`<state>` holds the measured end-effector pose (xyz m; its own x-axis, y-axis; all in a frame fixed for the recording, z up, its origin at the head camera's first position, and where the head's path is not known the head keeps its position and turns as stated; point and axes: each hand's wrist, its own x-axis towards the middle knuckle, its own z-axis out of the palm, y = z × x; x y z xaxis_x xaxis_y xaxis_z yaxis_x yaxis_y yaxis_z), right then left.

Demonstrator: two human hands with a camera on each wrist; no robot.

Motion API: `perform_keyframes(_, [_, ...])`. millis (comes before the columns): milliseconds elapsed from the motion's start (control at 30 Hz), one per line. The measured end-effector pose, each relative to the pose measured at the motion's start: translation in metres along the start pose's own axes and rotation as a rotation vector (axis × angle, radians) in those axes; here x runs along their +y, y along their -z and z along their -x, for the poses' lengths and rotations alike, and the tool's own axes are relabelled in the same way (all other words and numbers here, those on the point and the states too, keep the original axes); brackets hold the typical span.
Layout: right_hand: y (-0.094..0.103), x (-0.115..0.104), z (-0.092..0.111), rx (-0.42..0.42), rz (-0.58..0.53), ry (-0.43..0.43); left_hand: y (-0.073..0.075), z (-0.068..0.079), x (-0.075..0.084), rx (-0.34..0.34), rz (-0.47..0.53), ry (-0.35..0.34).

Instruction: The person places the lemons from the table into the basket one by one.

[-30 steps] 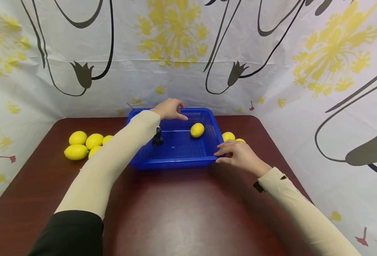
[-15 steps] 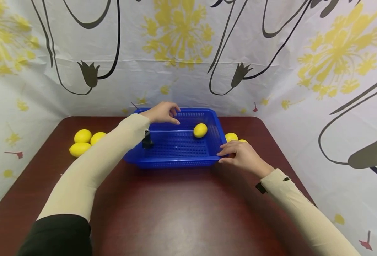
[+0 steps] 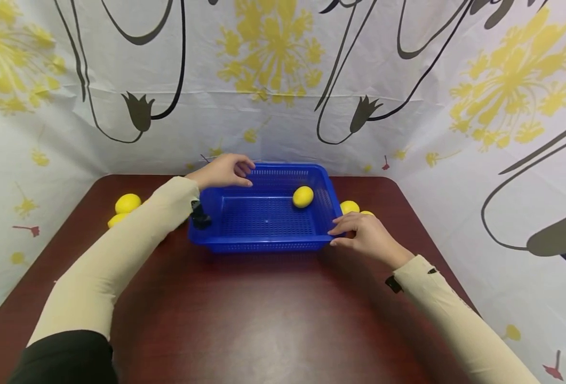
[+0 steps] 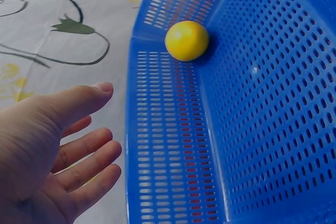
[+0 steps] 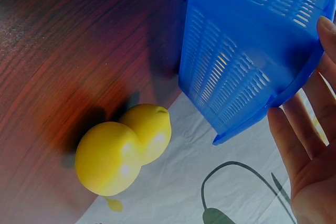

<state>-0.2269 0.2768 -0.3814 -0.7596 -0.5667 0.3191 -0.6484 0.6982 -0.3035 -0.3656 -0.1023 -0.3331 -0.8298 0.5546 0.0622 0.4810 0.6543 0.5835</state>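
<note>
Over the counter [image 3: 263, 309], my loose, empty left hand [image 3: 222, 172] swung leftward! My right hand [image 3: 363, 234] gripped the basket [image 3: 268, 241], its lemon [image 3: 303, 197] untouched.

The left hand [image 3: 222, 172] is moving leftward by the basket's [image 3: 265, 241] far side, nearing its left corner. The sleeve [image 3: 119, 248] is shifting with it, uncovering more basket floor and hiding more lemons [image 3: 128, 204]: two are showing, previously five.
</note>
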Motion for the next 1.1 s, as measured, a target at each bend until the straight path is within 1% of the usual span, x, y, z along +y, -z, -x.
perform_keyframes(167, [0.001, -0.001, 0.0, 0.008, 0.001, 0.008, 0.01, 0.012, -0.005, 0.015, 0.031, 0.018])
perform_keyframes(367, [0.002, -0.003, 0.0, 0.009, -0.015, 0.001, 0.02, 0.021, -0.014, 0.058, 0.068, 0.012])
perform_keyframes(567, [0.001, -0.003, 0.0, 0.005, -0.014, 0.001, 0.035, 0.038, -0.018, 0.087, 0.12, 0.044])
perform_keyframes(800, [0.0, 0.0, 0.0, -0.001, 0.003, 0.0, 0.047, 0.053, -0.029, 0.12, 0.112, 0.056])
perform_keyframes(967, [-0.001, 0.0, 0.0, 0.006, 0.013, 0.007, 0.053, 0.067, -0.032, 0.158, 0.121, 0.074])
perform_keyframes(1100, [0.0, -0.001, 0.0, 0.013, 0.004, 0.011, 0.058, 0.079, -0.034, 0.19, 0.103, 0.085])
